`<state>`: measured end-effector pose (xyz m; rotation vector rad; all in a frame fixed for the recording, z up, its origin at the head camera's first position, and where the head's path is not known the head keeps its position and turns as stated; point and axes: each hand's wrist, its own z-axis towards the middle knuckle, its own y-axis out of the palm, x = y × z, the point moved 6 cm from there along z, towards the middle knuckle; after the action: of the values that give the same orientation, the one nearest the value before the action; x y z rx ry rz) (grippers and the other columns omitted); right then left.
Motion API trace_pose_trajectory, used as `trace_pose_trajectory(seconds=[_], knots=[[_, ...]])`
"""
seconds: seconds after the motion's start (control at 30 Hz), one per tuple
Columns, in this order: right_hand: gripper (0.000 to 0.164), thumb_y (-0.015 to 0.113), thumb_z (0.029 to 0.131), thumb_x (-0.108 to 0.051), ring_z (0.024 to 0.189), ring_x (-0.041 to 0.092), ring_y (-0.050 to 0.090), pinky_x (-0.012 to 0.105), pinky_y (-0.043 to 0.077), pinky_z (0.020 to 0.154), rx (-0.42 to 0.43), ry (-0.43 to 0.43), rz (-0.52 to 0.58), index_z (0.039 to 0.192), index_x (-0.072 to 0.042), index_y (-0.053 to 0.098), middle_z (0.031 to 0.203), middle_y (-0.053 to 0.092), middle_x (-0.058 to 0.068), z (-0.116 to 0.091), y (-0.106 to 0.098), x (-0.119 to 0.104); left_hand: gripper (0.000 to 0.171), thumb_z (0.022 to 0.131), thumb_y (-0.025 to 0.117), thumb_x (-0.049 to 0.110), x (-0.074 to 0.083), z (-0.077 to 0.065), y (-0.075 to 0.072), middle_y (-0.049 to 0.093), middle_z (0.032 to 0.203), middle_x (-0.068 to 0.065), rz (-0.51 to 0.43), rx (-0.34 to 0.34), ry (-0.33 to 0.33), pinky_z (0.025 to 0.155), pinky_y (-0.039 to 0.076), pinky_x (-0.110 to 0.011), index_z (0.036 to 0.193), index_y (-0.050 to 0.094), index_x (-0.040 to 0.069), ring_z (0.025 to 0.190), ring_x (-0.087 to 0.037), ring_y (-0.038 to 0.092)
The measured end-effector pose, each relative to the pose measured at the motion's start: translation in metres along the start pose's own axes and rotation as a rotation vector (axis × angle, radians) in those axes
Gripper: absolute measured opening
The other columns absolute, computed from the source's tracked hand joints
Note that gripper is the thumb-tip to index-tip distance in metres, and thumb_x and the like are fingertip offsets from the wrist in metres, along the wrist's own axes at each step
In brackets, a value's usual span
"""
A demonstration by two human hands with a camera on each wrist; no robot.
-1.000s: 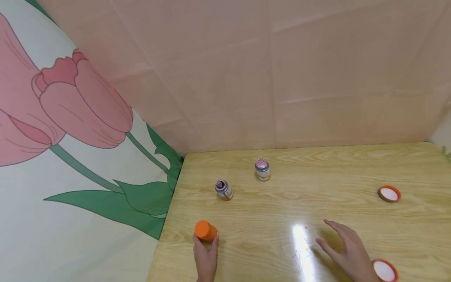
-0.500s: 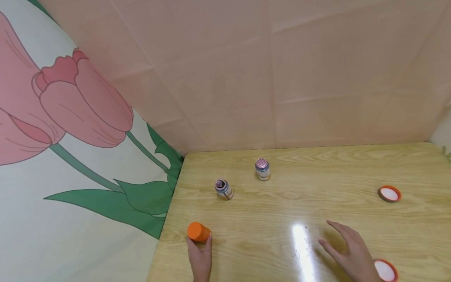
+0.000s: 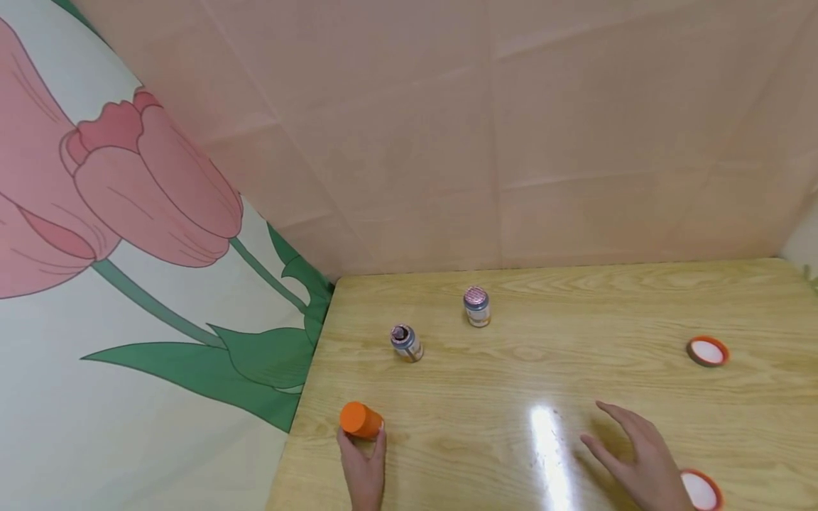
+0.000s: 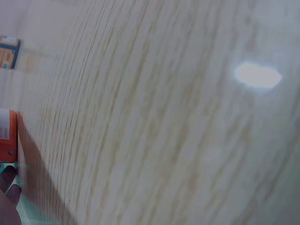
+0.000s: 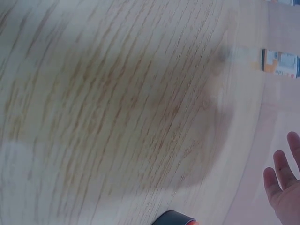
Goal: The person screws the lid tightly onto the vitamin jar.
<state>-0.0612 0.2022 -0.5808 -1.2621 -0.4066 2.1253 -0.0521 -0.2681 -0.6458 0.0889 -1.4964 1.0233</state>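
My left hand (image 3: 363,465) holds the orange bottle (image 3: 361,420), thumb on one side and fingers on the other, near the left edge of the table (image 3: 486,397). Its orange end faces up toward me; whether its base rests fully on the wood I can't tell. My right hand (image 3: 639,454) grasps nothing: it hovers with thumb and fingers spread, beside the near lid (image 3: 701,490), which my wrist partly covers. The far lid (image 3: 708,351) lies beyond it, pale inside facing up. Past the bottle stand two jars, the left jar (image 3: 407,346) with its foil broken at the mouth and the right jar (image 3: 476,306) with foil that looks whole.

What worries me most is the bottle's place. I pinch it from the near side only, so if I let go while it leans, I think it could topple and roll toward that edge. Pushing it forward carelessly could knock the left jar, and since that foil is torn, whatever is inside might spill. On the other side, if I sweep my right wrist back without looking, it could catch the near lid and slide it away.
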Motion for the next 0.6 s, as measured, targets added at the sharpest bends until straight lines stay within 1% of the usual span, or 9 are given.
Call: trace_pose_trajectory(seconds=[0.17, 0.3, 0.5, 0.57, 0.6], knots=[[0.068, 0.091, 0.055, -0.006, 0.124, -0.023, 0.032, 0.000, 0.021, 0.107, 0.005, -0.013, 0.008, 0.119, 0.000, 0.067, 0.107, 0.066, 0.022, 0.0004, -0.0025, 0.0002, 0.079, 0.078, 0.082, 0.009, 0.0012, -0.0001, 0.0000, 0.053, 0.137, -0.028, -0.024, -0.007, -0.010, 0.112, 0.032, -0.058, 0.141, 0.035, -0.006, 0.132, -0.042, 0.048], [0.069, 0.092, 0.055, -0.006, 0.124, -0.022, 0.034, 0.000, 0.022, 0.106, 0.004, -0.015, 0.014, 0.119, -0.001, 0.068, 0.107, 0.066, 0.019, 0.0002, -0.0030, 0.0019, 0.080, 0.079, 0.082, 0.010, 0.0024, 0.0012, -0.0003, 0.051, 0.139, -0.029, -0.030, -0.032, -0.041, 0.113, 0.033, -0.059, 0.142, 0.034, -0.005, 0.133, -0.044, 0.047], [0.070, 0.092, 0.055, -0.007, 0.123, -0.023, 0.033, 0.000, 0.021, 0.106, 0.000, -0.012, 0.013, 0.121, -0.003, 0.067, 0.107, 0.066, 0.021, -0.0001, -0.0034, 0.0031, 0.081, 0.080, 0.081, 0.011, 0.0025, 0.0029, -0.0010, 0.048, 0.141, -0.028, -0.067, -0.052, -0.073, 0.115, 0.030, -0.060, 0.143, 0.033, -0.004, 0.136, -0.043, 0.044], [0.071, 0.092, 0.054, -0.006, 0.123, -0.023, 0.033, 0.000, 0.021, 0.106, 0.003, -0.010, 0.011, 0.121, -0.004, 0.068, 0.107, 0.067, 0.018, -0.0004, -0.0039, 0.0033, 0.082, 0.080, 0.082, 0.014, 0.0007, 0.0019, -0.0012, 0.047, 0.142, -0.028, -0.041, -0.055, -0.093, 0.114, 0.032, -0.060, 0.144, 0.032, -0.004, 0.135, -0.043, 0.044], [0.071, 0.092, 0.054, -0.006, 0.123, -0.023, 0.033, 0.000, 0.021, 0.106, 0.005, -0.011, 0.011, 0.120, -0.004, 0.068, 0.108, 0.067, 0.014, -0.0005, -0.0043, 0.0035, 0.083, 0.081, 0.081, 0.015, -0.0001, 0.0012, -0.0012, 0.046, 0.143, -0.028, -0.027, -0.057, -0.102, 0.114, 0.032, -0.060, 0.144, 0.031, -0.004, 0.136, -0.043, 0.043]])
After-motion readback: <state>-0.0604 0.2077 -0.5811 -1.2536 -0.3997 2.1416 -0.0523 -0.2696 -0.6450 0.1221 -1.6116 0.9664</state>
